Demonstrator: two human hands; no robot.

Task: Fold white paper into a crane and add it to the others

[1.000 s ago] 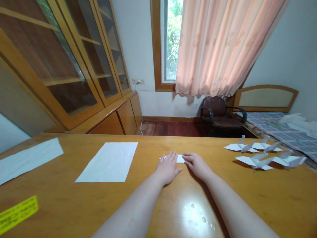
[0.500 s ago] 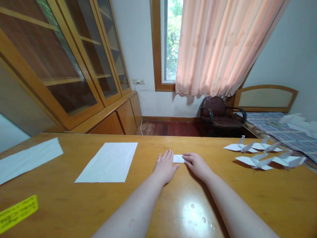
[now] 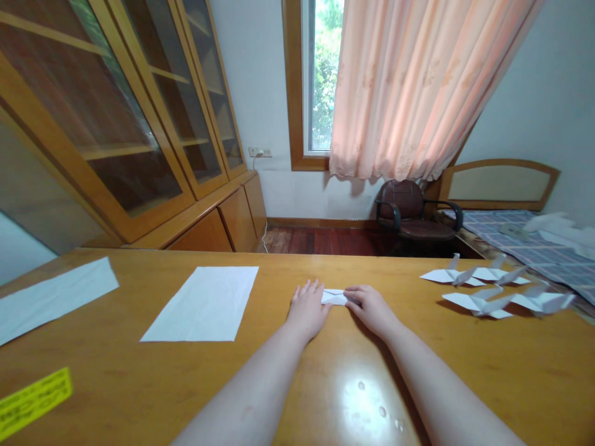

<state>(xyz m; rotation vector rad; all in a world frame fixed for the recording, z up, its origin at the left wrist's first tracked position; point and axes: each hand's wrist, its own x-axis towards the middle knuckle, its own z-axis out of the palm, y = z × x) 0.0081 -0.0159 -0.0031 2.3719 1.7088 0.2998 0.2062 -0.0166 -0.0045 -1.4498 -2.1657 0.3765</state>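
Note:
A small strip of folded white paper (image 3: 333, 297) lies on the desk between my two hands. A slanting crease or flap edge runs across its top. My left hand (image 3: 307, 311) rests at the paper's left end, fingers stretched out flat and slightly apart, with the thumb by the near edge. At the other end, my right hand (image 3: 369, 308) has its thumb and fingers closed on the right part of the paper. The fingers of both hands hide the ends of the strip.
Several folded paper cranes (image 3: 483, 303) stand at the desk's right. To the left lie a white paper sheet (image 3: 204, 303), a long paper strip (image 3: 60, 298) and a yellow label (image 3: 35, 402). Beyond the desk (image 3: 186, 396) are a chair (image 3: 404, 210), a bed and a glass-fronted cabinet.
My left hand has shifted slightly left and its thumb has drawn in to the paper. More of the folded paper and its slanting line now shows. My right hand has barely moved.

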